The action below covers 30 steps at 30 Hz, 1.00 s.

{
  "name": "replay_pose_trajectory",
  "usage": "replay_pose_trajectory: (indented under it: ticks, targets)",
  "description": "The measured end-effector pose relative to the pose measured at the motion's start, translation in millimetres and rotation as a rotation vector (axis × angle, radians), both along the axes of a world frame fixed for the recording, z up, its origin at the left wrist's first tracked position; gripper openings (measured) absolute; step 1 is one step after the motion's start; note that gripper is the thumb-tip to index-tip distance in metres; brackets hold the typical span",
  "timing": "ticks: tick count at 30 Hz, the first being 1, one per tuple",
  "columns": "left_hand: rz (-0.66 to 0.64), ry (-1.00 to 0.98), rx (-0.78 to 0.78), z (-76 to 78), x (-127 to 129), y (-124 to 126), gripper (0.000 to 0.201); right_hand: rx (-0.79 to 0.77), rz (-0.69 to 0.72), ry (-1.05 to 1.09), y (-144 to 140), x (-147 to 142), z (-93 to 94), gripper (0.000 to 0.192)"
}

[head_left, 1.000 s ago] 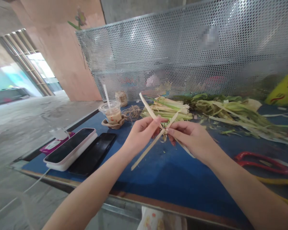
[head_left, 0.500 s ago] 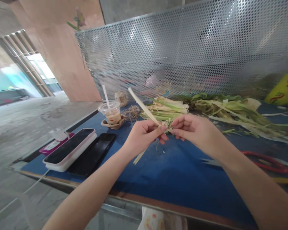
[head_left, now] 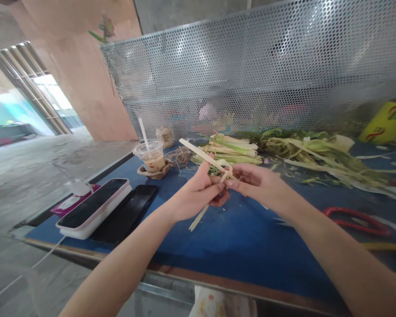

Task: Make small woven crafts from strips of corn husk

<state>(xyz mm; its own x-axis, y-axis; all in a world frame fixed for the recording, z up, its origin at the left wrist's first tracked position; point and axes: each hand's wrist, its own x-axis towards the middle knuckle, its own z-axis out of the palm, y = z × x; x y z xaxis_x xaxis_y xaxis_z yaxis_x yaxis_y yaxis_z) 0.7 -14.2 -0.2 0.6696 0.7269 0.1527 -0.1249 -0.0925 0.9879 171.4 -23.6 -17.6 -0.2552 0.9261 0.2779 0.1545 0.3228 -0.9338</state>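
Blue-topped table fills the lower half of the head view, backed by a perforated metal screen; near edge runs along the bottom with a metal rim, left edge drops to a bare concrete floor; widest open stretch of blue lies below and between the forearms, toward the near edge.

Left hand and right hand meet above the table's middle, fingertips touching; left fingers curled and pinching pale leaf strips, thumb pressed on top; right thumb and forefinger pressed together on the same strips at the crossing point; one strip juts up and left past the left hand, another hangs down below it toward the table, apparently clear of the surface, though the angle makes that hard to judge.

Left side crowded: two phones lying side by side near the left edge, a pink packet beyond them; plastic cup with straw farther back, coil of twine just beside it.

Behind the hands, a bundle of cut stalks; loose green leaves spread rightward along the screen; red-handled scissors on the blue right of the right forearm; yellow bag at far right.
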Motion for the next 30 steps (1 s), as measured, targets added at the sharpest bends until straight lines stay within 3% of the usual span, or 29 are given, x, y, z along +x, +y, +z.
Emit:
replay_pose_trajectory:
  ticks: [2, 8, 13, 19, 24, 30]
  targets:
    - [-0.007, 0.042, -0.003, 2.2, -0.1, -3.0, 0.063, 0.02, 0.043, 0.033, 0.1, -5.8, -2.8, 0.028]
    - [-0.024, 0.096, 0.024, 6.0, 0.6, -8.4, 0.071, -0.017, -0.069, 0.172, -2.3, -11.0, -6.5, 0.023]
    - [-0.025, 0.11, 0.018, 7.1, 1.9, -11.3, 0.066, -0.038, -0.091, 0.144, -5.2, -9.9, -3.0, 0.023]
    - [-0.041, 0.089, -0.031, 6.4, 1.8, -11.2, 0.067, 0.072, -0.172, 0.091, -4.7, -5.2, 2.3, 0.021]
    - [-0.109, 0.049, -0.01, 3.0, -1.5, -5.6, 0.051, 0.069, -0.075, 0.212, -1.9, -1.7, 2.5, 0.016]
    - [-0.025, 0.065, -0.023, 1.1, 3.0, -3.7, 0.03, 0.025, -0.055, 0.25, -2.5, -4.8, 0.4, 0.015]
